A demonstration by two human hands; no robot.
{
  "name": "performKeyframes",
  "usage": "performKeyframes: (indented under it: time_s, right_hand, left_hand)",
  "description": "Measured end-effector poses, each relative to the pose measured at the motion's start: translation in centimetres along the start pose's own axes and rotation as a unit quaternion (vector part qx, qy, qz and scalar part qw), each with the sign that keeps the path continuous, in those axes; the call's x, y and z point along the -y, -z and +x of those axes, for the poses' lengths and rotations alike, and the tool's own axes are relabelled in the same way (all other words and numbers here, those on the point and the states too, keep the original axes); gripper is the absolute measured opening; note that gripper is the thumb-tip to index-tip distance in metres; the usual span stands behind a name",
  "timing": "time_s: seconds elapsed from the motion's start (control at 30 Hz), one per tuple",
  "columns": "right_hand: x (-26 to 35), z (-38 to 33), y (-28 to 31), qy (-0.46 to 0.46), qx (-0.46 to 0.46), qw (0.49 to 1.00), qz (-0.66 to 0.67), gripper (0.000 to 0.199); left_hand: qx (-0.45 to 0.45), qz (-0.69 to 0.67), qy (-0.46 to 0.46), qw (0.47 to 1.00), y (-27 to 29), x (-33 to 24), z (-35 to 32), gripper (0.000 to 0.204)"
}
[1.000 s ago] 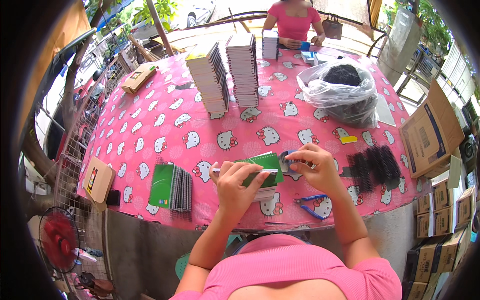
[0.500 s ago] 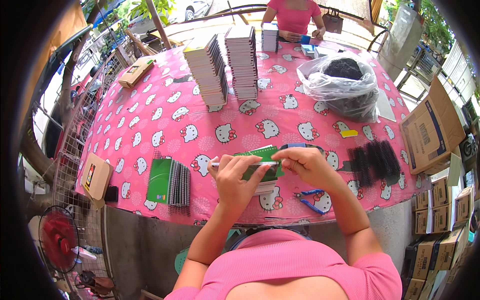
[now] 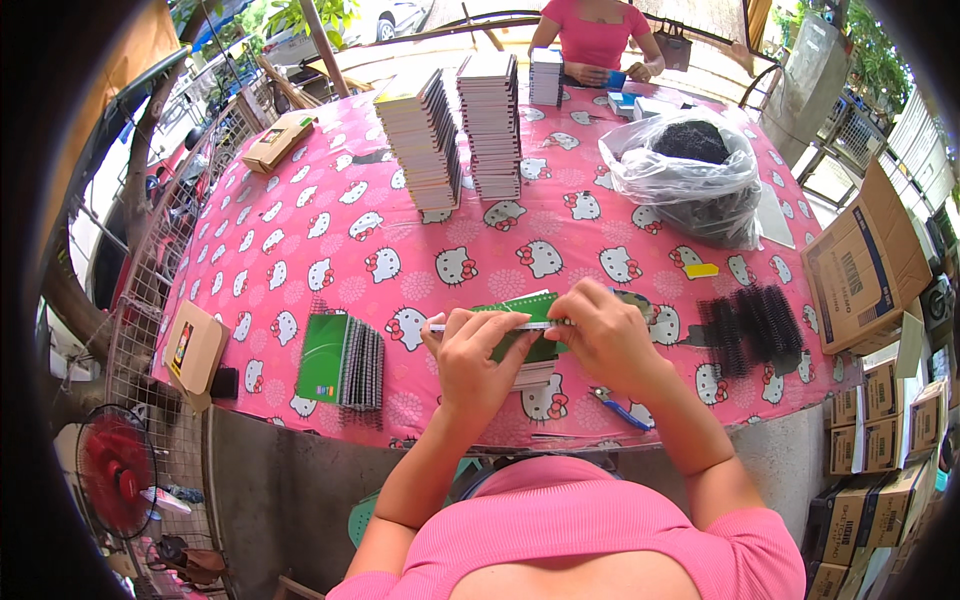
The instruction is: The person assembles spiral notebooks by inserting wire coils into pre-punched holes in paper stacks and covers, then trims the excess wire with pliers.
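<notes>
The table has a pink patterned cover. Far right: a clear plastic bag of black coils. Near left: a row of green spiral notebooks. Left hand: grip closed on a green notebook, near centre. Right hand: fingertips at its right end; closure cannot be determined. Blue-handled pliers lie near right.

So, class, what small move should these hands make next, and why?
Probably the right hand should work leftward along the edge of the notebook while the left hand steadies it: the left pinches it edge-on, and the right's fingers are at its right end.
</notes>
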State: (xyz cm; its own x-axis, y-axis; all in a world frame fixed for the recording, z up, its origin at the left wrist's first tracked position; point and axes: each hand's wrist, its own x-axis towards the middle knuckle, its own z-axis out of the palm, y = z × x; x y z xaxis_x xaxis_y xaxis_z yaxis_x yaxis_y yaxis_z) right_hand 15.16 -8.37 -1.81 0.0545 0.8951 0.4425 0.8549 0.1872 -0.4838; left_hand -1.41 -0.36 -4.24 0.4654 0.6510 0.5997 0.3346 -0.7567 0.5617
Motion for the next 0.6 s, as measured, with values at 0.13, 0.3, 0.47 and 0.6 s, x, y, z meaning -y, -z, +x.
performKeyframes:
  time_s: [0.13,0.3,0.47,0.6]
  right_hand:
    - [1.0,0.5,0.3,-0.011,-0.026,0.999,0.043,0.017]
    - [-0.1,0.5,-0.1,0.041,-0.014,0.998,0.042,0.014]
    - [0.9,0.3,-0.4,0.009,-0.034,0.998,0.049,0.011]
    - [0.9,0.2,-0.8,0.014,-0.056,0.997,0.053,0.009]
  left_hand:
    - [-0.002,-0.01,0.005,1.0,0.0,0.3,-0.3,0.023]
    - [0.004,0.009,-0.008,1.0,0.4,-0.1,-0.2,0.023]
    - [-0.009,-0.002,-0.011,1.0,0.0,0.0,-0.3,0.023]
    - [-0.017,-0.005,0.0,1.0,-0.3,0.5,-0.6,0.02]
